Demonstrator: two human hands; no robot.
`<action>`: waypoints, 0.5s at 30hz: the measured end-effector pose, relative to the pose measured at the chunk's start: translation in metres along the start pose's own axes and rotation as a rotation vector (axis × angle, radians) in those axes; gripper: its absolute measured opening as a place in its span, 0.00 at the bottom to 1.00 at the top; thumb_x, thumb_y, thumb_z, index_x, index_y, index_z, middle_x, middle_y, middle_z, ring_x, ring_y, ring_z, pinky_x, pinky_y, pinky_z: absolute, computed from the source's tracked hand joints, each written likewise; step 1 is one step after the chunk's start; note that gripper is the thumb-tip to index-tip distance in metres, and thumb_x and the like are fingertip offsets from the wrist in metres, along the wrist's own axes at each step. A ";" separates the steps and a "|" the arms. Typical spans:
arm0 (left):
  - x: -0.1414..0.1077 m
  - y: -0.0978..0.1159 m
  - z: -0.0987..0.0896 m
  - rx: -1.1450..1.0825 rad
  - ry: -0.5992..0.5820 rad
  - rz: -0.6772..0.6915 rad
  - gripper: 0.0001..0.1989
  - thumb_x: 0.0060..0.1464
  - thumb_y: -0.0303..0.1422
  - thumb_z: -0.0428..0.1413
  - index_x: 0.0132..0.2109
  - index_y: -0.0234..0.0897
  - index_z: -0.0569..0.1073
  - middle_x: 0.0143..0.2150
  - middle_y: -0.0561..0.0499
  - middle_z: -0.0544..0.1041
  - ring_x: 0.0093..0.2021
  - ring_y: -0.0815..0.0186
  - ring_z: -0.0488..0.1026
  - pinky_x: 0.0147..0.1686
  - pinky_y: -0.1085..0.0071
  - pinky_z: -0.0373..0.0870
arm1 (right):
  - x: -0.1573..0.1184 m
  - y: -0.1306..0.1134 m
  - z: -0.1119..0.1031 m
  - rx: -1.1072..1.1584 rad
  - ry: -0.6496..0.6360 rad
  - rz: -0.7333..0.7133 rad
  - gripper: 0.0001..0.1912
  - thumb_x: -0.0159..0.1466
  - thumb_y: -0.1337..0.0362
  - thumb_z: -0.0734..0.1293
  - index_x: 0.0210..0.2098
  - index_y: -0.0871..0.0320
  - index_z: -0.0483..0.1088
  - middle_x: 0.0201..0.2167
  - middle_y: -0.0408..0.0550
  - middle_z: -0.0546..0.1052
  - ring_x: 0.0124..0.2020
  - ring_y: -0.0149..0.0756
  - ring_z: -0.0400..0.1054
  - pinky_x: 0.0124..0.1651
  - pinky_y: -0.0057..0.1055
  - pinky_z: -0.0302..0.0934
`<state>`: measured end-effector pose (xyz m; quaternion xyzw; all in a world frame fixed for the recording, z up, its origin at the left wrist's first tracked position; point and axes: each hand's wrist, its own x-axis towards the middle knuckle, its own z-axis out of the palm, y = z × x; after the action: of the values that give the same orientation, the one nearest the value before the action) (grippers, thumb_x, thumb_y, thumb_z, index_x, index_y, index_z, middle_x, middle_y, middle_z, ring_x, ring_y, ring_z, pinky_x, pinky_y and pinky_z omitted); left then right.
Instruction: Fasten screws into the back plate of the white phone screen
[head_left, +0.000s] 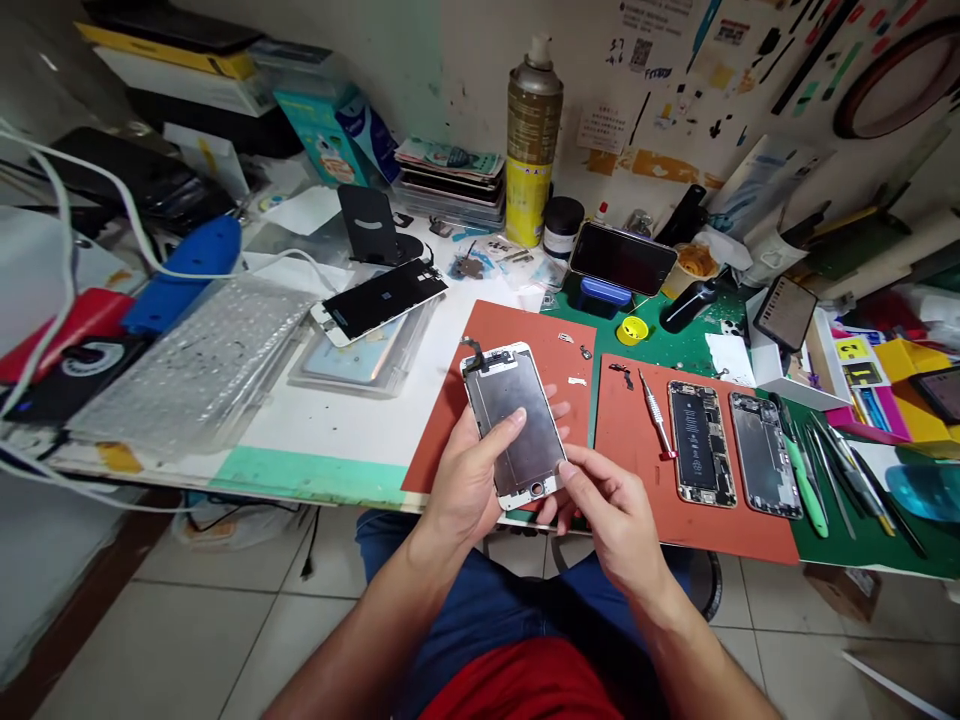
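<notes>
A phone screen assembly (529, 410) with a white frame is held up near the table's front edge, its grey metal back facing me. My left hand (476, 465) wraps round it from the left, the thumb lying across the back. With thumb and fingers, my right hand (604, 495) pinches the lower right edge. A flex cable (474, 352) sticks out at the top left corner. Just right of my hands, an opened phone body (701, 443) with its battery showing rests on the orange mat (630, 420). Beside it lies another screen assembly (763, 450), and a small screwdriver (656, 415).
Another phone screen (386, 298) lies on a clear plastic case at left. Tweezers (832, 470) and a green pry tool (808, 485) lie at right. A spray can (534, 140) stands behind, near a propped-up phone (622, 258). Bubble wrap (195, 360) covers the left side.
</notes>
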<state>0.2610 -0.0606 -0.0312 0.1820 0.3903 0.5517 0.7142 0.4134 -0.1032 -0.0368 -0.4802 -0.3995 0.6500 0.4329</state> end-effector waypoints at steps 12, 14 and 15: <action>0.002 -0.001 0.004 -0.043 -0.001 0.055 0.26 0.61 0.33 0.67 0.64 0.40 0.72 0.66 0.38 0.78 0.63 0.44 0.78 0.60 0.46 0.80 | -0.002 0.003 0.010 -0.130 0.018 0.036 0.22 0.66 0.58 0.76 0.57 0.53 0.72 0.26 0.34 0.70 0.24 0.26 0.57 0.28 0.26 0.54; 0.002 -0.001 0.004 -0.038 -0.003 0.067 0.25 0.61 0.33 0.67 0.63 0.41 0.72 0.66 0.38 0.78 0.63 0.44 0.79 0.59 0.46 0.80 | -0.002 0.002 0.013 -0.142 0.029 0.047 0.21 0.66 0.58 0.76 0.55 0.53 0.72 0.26 0.33 0.69 0.25 0.27 0.57 0.29 0.27 0.54; 0.002 -0.001 0.003 -0.034 -0.004 0.072 0.25 0.61 0.34 0.67 0.63 0.41 0.72 0.66 0.38 0.78 0.62 0.43 0.79 0.58 0.46 0.81 | -0.002 0.001 0.014 -0.140 0.035 0.048 0.21 0.66 0.58 0.76 0.55 0.53 0.72 0.26 0.34 0.69 0.25 0.27 0.58 0.29 0.28 0.54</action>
<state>0.2646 -0.0589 -0.0305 0.1849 0.3728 0.5831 0.6977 0.4001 -0.1072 -0.0345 -0.5299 -0.4246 0.6223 0.3895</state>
